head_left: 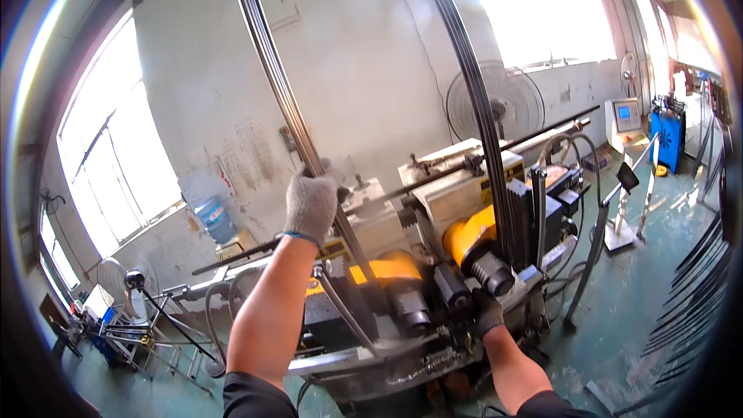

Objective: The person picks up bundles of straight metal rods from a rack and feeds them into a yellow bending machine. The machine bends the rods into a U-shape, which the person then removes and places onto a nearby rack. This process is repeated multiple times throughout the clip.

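Observation:
My left hand (311,207), in a light grey knit glove, is closed around a bundle of long, thin metal bars (272,62) that leans up and to the left. The bars' lower part passes in front of the machine's left yellow guard (395,266). A second bundle of dark bars (469,54) stands beside the right yellow guard (469,234). My right hand (487,316), in a dark glove, is low at the machine, next to a dark block (452,286) between two ribbed dark cylinders (492,272). Its fingers are hidden against the machine.
A long dark rod (534,135) runs across the machine's back. Behind it stands a large fan (495,101). A water jug (215,219) is by the left wall. To the right are a blue machine (667,135) and many dark bars (696,294) on the floor.

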Motion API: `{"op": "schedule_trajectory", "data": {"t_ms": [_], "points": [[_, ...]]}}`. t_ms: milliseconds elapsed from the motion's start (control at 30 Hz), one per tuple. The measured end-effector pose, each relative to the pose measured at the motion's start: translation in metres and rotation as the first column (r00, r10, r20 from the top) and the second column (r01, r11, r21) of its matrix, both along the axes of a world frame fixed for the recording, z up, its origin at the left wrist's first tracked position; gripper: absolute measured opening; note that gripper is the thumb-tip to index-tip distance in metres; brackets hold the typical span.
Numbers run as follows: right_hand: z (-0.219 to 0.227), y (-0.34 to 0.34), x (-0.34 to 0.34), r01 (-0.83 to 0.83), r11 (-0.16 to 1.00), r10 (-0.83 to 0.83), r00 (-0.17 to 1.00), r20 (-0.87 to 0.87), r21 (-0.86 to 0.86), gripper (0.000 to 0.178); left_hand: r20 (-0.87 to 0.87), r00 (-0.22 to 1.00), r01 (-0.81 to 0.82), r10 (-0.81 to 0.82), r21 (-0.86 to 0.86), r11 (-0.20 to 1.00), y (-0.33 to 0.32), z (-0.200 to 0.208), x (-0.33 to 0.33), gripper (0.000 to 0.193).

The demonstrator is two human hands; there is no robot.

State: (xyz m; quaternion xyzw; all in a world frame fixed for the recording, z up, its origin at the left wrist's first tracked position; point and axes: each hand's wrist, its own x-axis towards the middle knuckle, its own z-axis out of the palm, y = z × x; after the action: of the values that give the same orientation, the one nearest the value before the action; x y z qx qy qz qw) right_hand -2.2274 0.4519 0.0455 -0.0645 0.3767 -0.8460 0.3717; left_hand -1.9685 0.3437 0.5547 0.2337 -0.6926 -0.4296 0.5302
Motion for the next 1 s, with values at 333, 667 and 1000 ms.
{"op": "schedule_trajectory", "data": {"t_ms": [333,667,1000], "points": [[0.012,0.004,0.009,-0.006,1.0,0.007,1.0,0.022,-0.025,0.008,0.086,0.996,-0.007,0.012,-0.059,0.998,0.0,0.002,-0.002,0.03],[0.041,0.021,0.008,-0.01,0.998,0.021,0.983,0.185,-0.063,0.027,0.113,0.988,-0.101,0.109,-0.075,0.992,0.007,-0.01,-0.009,0.031],[0.054,0.02,0.028,-0.357,0.934,0.356,0.93,0.094,-0.01,0.033,0.27,0.315,-0.066,0.91,-0.95,0.305,-0.037,-0.023,0.0,0.015]]}}
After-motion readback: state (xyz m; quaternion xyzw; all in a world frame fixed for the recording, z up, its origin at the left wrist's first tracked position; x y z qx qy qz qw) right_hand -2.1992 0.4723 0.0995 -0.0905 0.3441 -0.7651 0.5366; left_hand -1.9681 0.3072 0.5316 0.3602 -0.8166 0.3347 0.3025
